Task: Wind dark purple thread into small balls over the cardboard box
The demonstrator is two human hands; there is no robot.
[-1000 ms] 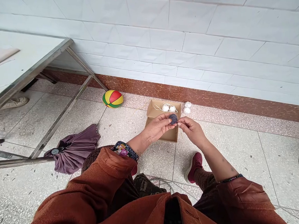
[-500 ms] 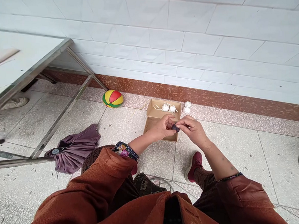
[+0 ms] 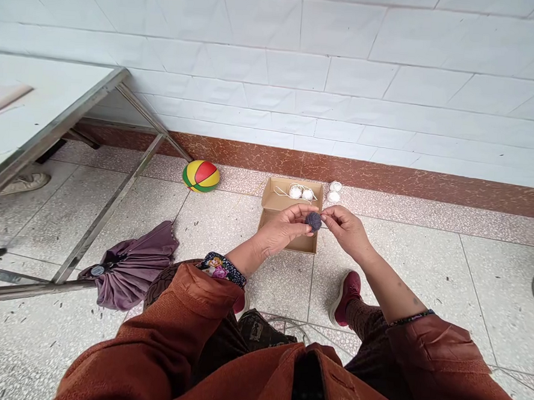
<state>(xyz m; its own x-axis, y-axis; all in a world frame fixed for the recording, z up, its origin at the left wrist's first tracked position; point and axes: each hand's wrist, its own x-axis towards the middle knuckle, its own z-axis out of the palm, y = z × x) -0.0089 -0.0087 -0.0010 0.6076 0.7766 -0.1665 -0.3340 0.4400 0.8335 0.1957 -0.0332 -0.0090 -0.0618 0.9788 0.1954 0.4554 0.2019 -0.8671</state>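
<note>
A small dark grey ball of yarn point(image 3: 313, 221) is held in the fingers of my left hand point(image 3: 287, 228), above an open cardboard box point(image 3: 308, 245) on the floor. Close to the ball's right side, my right hand point(image 3: 345, 230) pinches with thumb and forefinger; a yarn end seems to be between them, though it is too thin to see clearly. Two white yarn balls point(image 3: 296, 192) with a loose strand lie on the box's raised lid part. Beside the box, by the wall, sit two more white yarn balls point(image 3: 334, 197). My hands hide much of the box's inside.
A red, yellow and green ball point(image 3: 201, 176) rests by the wall. At left stands a metal-framed table point(image 3: 90, 89), with a folded purple umbrella point(image 3: 136, 264) against its lower bar. A dark bag point(image 3: 263, 332) and a cable lie between my feet. Another person's shoe point(image 3: 28, 183) shows under the table.
My right hand has drawn away a little to the right from the grey yarn ball. The ball has turned up into fuller view in my left fingers.
</note>
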